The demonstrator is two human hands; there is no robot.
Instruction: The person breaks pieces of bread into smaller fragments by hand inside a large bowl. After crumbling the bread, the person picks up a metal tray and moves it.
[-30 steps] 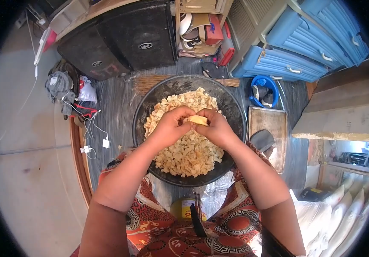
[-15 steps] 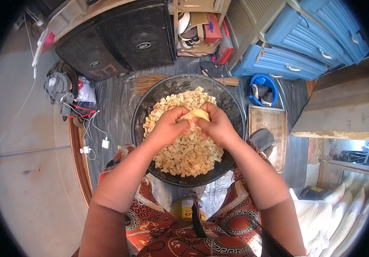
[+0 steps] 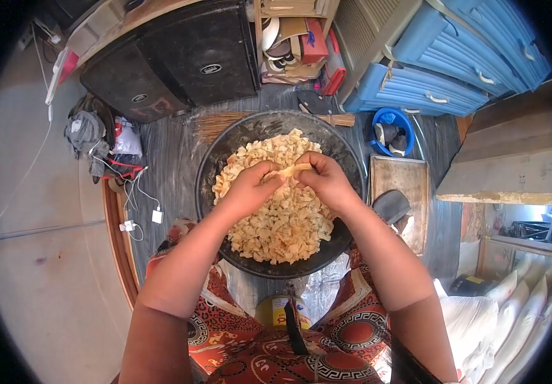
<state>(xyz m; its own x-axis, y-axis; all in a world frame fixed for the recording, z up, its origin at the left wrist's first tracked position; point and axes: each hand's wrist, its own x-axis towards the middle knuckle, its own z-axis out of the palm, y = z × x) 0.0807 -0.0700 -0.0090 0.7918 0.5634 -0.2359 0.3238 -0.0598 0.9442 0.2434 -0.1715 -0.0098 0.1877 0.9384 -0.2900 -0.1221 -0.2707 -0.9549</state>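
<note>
A wide black basin (image 3: pixel 207 163) stands on the floor between the knees, heaped with small torn bread pieces (image 3: pixel 279 233). Above the heap, my left hand (image 3: pixel 250 189) pinches one end of a pale yellow strip of bread (image 3: pixel 287 171). The other end sits between the thumb and fingers of my right hand (image 3: pixel 327 182). Both hands are close together, fingertips almost meeting. The fingers partly hide the strip, so its full size cannot be seen.
Behind the basin lies a straw broom (image 3: pixel 221 123). To the right are a blue bucket (image 3: pixel 393 120) with shoes in it and a worn tray (image 3: pixel 416 176) with a dark shoe on it. Blue drawers (image 3: pixel 429 83), black speakers (image 3: pixel 205 57) and charger cables (image 3: pixel 138 185) surround the spot.
The bread between my hands has turned from a folded yellow piece near my right fingers to a flatter strip stretched across both hands. Hands and basin stay in nearly the same place.
</note>
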